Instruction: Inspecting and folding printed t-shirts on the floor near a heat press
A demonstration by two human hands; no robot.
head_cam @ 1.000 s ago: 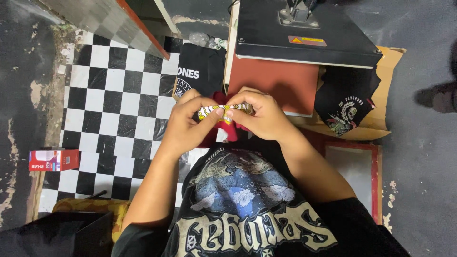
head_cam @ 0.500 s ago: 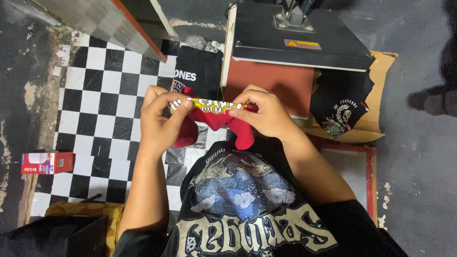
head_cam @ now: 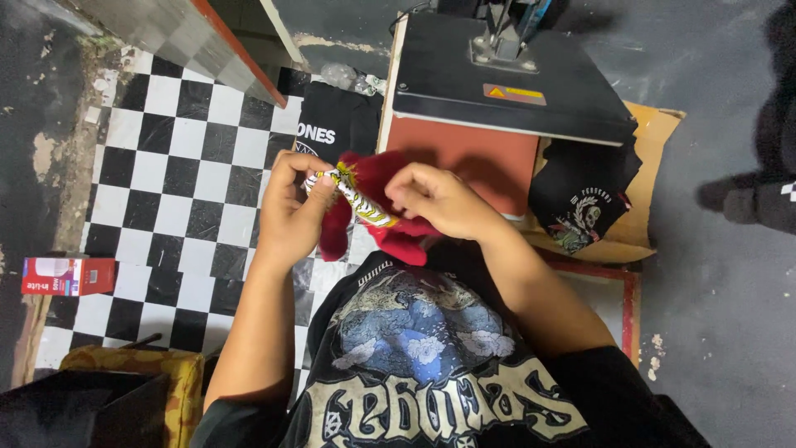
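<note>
My left hand [head_cam: 292, 211] and my right hand [head_cam: 439, 202] hold a small red cloth piece [head_cam: 383, 199] between them, in front of my chest. A white and yellow printed strip [head_cam: 355, 199] runs across the cloth, pinched by my left thumb and fingers at its left end. My right hand grips the cloth from the right. The cloth hangs down in folds below both hands. Just beyond them stands a heat press [head_cam: 506, 83] with its black upper plate raised over a red-brown lower pad [head_cam: 464, 158].
Black printed shirts lie left [head_cam: 332, 124] and right [head_cam: 584, 199] of the press, the right one on cardboard [head_cam: 651, 182]. A red and white small box [head_cam: 66, 275] lies on the checkered floor [head_cam: 174, 182]. A yellow cushion [head_cam: 133, 373] is at lower left. Someone's dark shoe [head_cam: 750, 199] is at far right.
The red cloth has been unfolded and spread wider between my hands. The printed strip now slants down to the right instead of lying level.
</note>
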